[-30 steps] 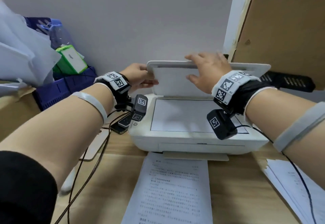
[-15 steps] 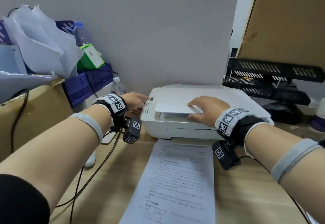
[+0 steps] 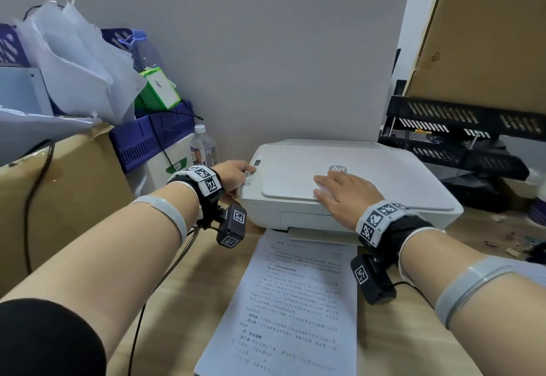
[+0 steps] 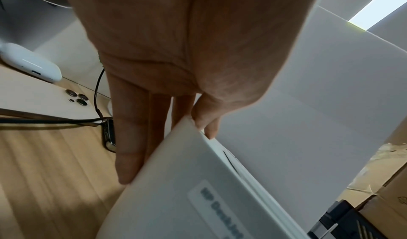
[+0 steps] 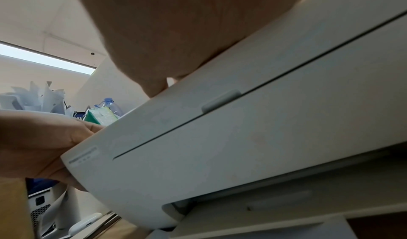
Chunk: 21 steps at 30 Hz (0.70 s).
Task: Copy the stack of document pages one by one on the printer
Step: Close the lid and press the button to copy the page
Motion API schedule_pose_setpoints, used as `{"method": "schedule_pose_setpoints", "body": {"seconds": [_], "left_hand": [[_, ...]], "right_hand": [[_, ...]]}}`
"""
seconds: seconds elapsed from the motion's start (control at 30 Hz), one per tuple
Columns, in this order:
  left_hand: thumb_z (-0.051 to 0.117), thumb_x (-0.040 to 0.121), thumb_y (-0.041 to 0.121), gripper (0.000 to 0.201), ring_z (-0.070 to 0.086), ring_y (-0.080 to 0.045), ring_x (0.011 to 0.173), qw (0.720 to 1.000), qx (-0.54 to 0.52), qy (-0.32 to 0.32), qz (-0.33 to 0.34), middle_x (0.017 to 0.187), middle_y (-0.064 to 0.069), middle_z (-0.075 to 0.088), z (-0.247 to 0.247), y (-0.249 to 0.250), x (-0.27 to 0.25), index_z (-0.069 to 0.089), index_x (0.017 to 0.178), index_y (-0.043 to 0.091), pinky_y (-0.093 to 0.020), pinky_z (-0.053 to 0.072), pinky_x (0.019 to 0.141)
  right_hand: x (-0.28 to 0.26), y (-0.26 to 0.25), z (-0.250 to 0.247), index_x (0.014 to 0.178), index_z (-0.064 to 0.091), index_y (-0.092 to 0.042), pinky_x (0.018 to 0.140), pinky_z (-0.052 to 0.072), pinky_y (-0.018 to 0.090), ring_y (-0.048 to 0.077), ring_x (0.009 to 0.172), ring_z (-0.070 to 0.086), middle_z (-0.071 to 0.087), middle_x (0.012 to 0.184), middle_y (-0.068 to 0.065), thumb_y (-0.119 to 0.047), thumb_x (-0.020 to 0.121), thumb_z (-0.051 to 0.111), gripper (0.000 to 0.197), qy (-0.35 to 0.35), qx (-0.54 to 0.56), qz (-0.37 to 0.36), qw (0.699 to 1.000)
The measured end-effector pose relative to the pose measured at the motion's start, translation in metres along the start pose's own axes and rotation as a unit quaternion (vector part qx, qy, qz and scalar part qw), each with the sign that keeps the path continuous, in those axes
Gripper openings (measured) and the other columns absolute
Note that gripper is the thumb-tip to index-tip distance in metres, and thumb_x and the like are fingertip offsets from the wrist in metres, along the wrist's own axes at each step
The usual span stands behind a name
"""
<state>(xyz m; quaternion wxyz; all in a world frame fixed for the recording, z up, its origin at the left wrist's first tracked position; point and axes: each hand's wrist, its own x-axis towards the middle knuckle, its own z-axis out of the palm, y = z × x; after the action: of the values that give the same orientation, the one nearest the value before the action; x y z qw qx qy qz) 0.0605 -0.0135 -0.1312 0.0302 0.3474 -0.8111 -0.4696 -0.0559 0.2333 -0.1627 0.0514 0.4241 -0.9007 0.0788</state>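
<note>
The right hand (image 3: 342, 195) lies flat, fingers straight, pressing on the closed lid (image 3: 369, 177) of the white printer (image 3: 298, 213), near its front edge. The left hand (image 3: 235, 173) is at the printer's front-left corner — fingers straight and together against the side, thumb on top by the control panel, nothing grasped. A printed page (image 3: 292, 302) lies on the wooden desk (image 3: 189, 293) just in front of the printer. Left of the printer, on the desk, lies a phone (image 4: 44, 101) — beside it a water bottle (image 3: 202, 146).
</note>
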Motion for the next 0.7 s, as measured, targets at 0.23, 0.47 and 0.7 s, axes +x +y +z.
{"method": "schedule_pose_setpoints", "body": {"seconds": [0.23,0.47,0.7], "left_hand": [[0.039,0.094,0.002,0.046,0.071,-0.039,0.089,1.0,0.012,0.006,-0.002,0.115,-0.012,0.063,-0.001,0.001,0.0,0.058,0.123,0.033,-0.056,0.06,0.069],[0.046,0.098,0.004,0.039,0.072,-0.034,0.092,1.0,-0.02,-0.003,0.0,0.1,-0.008,0.068,-0.001,-0.001,-0.007,0.057,0.125,0.03,-0.055,0.059,0.078],[0.046,0.098,0.005,0.042,0.07,-0.037,0.098,1.0,-0.021,-0.005,0.001,0.104,-0.01,0.066,0.001,-0.001,-0.009,0.054,0.132,0.028,-0.055,0.058,0.082]], "right_hand": [[0.0,0.0,0.001,0.151,0.027,-0.037,0.119,0.018,0.042,0.019,0.146,0.025,0.025,0.161,-0.003,-0.057,0.1,0.016,0.055,-0.004,-0.007,0.003,1.0],[0.0,0.0,0.001,0.15,0.028,-0.038,0.119,0.018,0.041,0.019,0.146,0.026,0.026,0.161,-0.004,-0.057,0.1,0.017,0.054,-0.003,-0.004,0.005,1.0],[0.0,-0.001,0.0,0.15,0.028,-0.038,0.119,0.018,0.04,0.019,0.146,0.026,0.026,0.16,-0.003,-0.056,0.101,0.019,0.053,-0.001,-0.005,0.002,1.0]]}}
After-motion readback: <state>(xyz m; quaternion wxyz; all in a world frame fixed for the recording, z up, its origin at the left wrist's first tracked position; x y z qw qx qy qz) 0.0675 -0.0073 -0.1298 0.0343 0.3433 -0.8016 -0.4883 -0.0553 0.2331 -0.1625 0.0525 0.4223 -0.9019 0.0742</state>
